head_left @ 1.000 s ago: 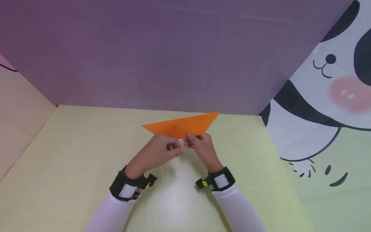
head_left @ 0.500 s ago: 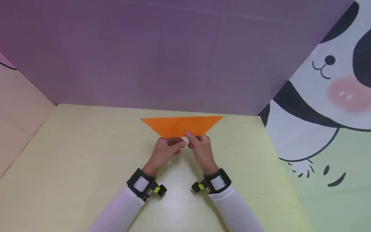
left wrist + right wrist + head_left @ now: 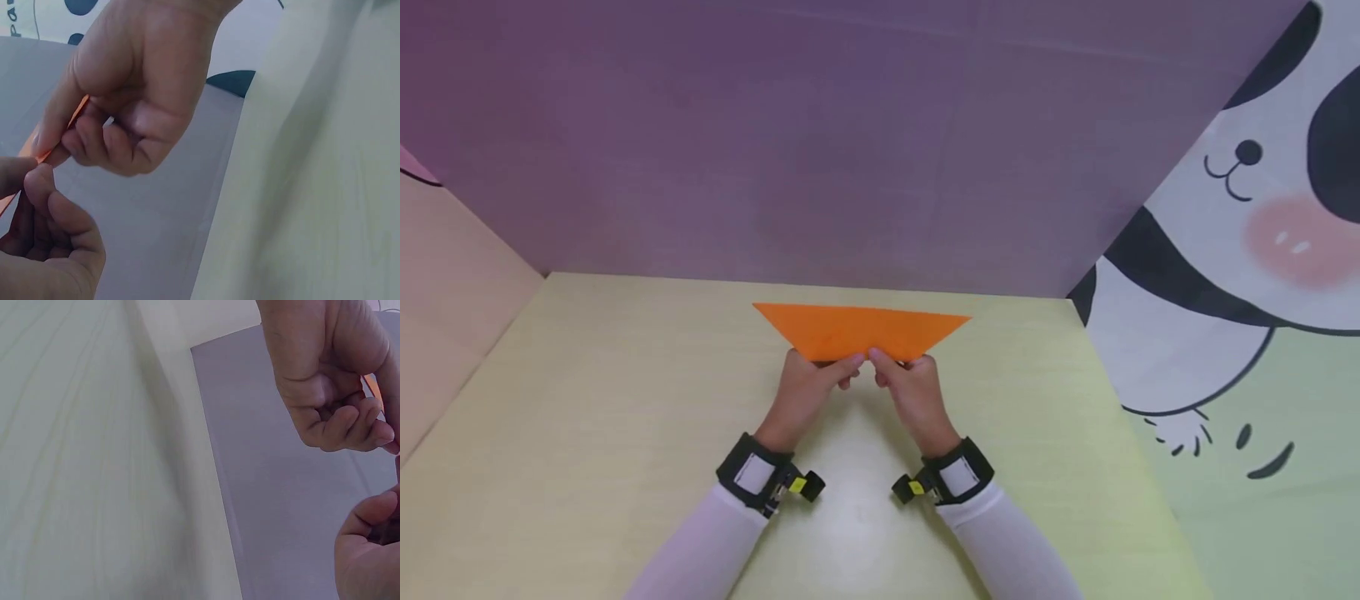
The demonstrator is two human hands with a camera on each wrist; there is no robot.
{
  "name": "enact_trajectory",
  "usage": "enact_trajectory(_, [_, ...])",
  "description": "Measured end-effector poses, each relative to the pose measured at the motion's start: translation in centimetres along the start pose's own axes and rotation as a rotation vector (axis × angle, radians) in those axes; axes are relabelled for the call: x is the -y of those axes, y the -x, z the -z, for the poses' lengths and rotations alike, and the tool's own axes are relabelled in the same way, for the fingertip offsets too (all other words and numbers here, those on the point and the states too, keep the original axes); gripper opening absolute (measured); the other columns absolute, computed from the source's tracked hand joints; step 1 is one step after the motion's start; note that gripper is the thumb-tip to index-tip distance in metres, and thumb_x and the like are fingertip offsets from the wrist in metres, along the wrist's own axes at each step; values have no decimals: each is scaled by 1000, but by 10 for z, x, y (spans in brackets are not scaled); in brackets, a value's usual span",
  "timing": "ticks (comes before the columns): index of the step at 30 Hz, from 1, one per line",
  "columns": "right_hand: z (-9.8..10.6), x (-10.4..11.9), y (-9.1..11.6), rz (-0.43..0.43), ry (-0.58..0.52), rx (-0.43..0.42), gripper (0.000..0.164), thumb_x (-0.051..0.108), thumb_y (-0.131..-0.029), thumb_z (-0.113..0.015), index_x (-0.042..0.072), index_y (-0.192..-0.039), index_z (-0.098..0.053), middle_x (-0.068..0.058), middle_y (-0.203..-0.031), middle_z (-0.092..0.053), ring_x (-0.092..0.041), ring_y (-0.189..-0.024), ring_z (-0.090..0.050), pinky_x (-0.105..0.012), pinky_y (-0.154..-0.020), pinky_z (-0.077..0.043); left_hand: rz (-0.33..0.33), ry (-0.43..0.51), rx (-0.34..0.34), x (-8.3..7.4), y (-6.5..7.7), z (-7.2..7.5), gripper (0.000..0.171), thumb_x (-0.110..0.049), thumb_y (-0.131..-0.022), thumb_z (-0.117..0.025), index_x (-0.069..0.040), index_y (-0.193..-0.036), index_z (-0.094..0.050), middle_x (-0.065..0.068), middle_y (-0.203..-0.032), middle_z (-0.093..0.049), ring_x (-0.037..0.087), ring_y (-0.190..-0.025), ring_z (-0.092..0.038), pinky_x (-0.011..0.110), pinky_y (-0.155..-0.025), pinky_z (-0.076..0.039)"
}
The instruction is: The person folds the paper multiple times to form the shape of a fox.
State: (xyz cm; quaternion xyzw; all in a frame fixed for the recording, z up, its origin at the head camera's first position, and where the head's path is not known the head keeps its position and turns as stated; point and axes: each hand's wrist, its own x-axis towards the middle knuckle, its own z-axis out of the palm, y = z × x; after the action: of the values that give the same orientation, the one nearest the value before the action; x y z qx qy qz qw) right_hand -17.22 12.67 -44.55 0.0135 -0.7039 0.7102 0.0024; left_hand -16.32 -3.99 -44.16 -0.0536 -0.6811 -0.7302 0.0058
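Observation:
A folded piece of orange paper [image 3: 865, 332], long along the top edge with slanted ends, is held up in front of the person in the head view. My left hand [image 3: 805, 392] pinches its lower edge, thumb on the near side. Right beside it my right hand [image 3: 916, 398] pinches the same edge, and the two thumb tips nearly meet at the middle. Seen edge-on in the left wrist view, the orange paper [image 3: 78, 115] passes between thumbs and curled fingers. Only a sliver of it shows in the right wrist view; the fingers behind it are mostly hidden in the head view.
A pale wood-grain table [image 3: 610, 400] spreads under the forearms. Behind it rises a purple wall [image 3: 820, 150], with a panda-printed panel [image 3: 1195, 333] on the right and a pale pink panel [image 3: 460, 300] on the left. Each wrist wears a black strap with a small camera.
The left hand has drawn back from over the paper's left part and now grips its lower edge. The paper has turned from tilted up at the right to nearly level.

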Motion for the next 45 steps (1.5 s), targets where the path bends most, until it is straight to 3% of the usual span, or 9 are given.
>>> enact_trajectory(7, [4,3,1,-21,-16,-25,36,41,-81,-75,7,-89,-62,-3,-67,-54,-21,-62,-49,-28,-55,-37,41,-71,36,-9,-2,17,35,-44,-82,-74,-9,-88,-71,11,-76,-66,28,-71,-60,37,-69,-49])
enact_trajectory(12, [6,3,-2,-59,-158,-24,33,32,-81,-77,5,-88,-60,-2,-69,-53,-16,-61,-48,-26,-61,-42,30,-82,7,-14,-6,29,33,-37,-83,-75,-5,-87,-71,6,-69,-64,25,-67,-58,37,-67,-48])
enact_trajectory(17, [5,3,-5,-82,-286,-26,28,23,-81,-78,3,-83,-57,-1,-69,-53,-15,-61,-46,-23,-60,-43,29,-53,17,-19,-7,38,30,-33,-89,-69,-3,-91,-73,4,-74,-69,20,-66,-59,29,-69,-53])
enact_trajectory(20, [6,3,-6,-80,-284,-34,29,24,-81,-78,3,-82,-57,-1,-67,-52,-15,-61,-46,-23,-60,-43,26,-92,26,-19,-9,43,33,-35,-90,-66,-3,-92,-73,7,-77,-70,21,-66,-60,28,-71,-54])
enact_trajectory(23, [8,3,-6,-87,-270,-12,31,27,-81,-78,3,-81,-58,-2,-67,-52,-15,-62,-47,-23,-60,-44,27,-199,32,-19,-12,44,34,-38,-90,-66,-4,-86,-70,9,-78,-68,20,-66,-59,29,-68,-52])
enact_trajectory(30, [23,10,-14,-145,-397,9,22,28,-92,-66,7,-91,-59,2,-79,-59,-12,-71,-53,-24,-63,-45,26,-320,-9,-22,-13,47,31,-35,-93,-62,-6,-84,-71,14,-78,-68,16,-62,-54,24,-56,-45])
enact_trajectory(33, [35,8,-21,-144,-294,-15,20,26,-94,-62,7,-100,-58,1,-86,-56,-12,-75,-54,-24,-64,-47,73,-377,0,-19,-11,54,34,-37,-94,-61,-7,-88,-74,13,-81,-70,21,-66,-57,25,-60,-46])
enact_trajectory(39, [53,-4,-36,-170,210,57,29,30,-91,-66,6,-106,-59,-4,-88,-63,-15,-77,-59,-26,-68,-51,140,-555,75,-9,-6,68,40,-40,-95,-58,-5,-88,-75,13,-86,-74,30,-81,-66,30,-64,-46])
enact_trajectory(45, [57,-12,-42,-242,284,114,32,25,-87,-71,6,-106,-53,-3,-78,-62,-16,-68,-56,-26,-62,-47,162,-592,104,-1,-5,71,39,-39,-94,-59,-4,-86,-74,14,-85,-73,28,-67,-62,29,-54,-43])
